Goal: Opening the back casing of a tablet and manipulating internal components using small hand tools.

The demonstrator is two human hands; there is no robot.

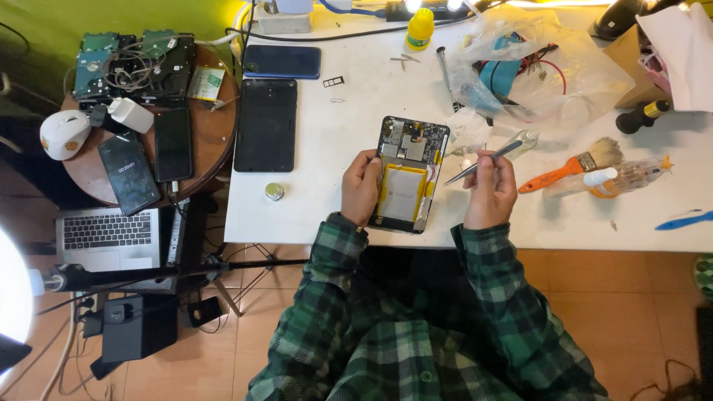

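A white surface (327,141) carries one opened tablet (407,174), back cover off, with a yellow-edged battery and circuit board showing, lying near its front edge. The left hand (362,186) has its fingers clamped on the tablet's left side. The right hand (489,190) has its fingers closed on one pair of metal tweezers (483,162), tips pointing at the tablet's right edge. Two dark slabs lie to the left: one black tablet (266,125) and one blue phone (282,62). One clear plastic bag (538,63) holds red wires and blue parts. One orange-handled brush (575,166) lies to the right.
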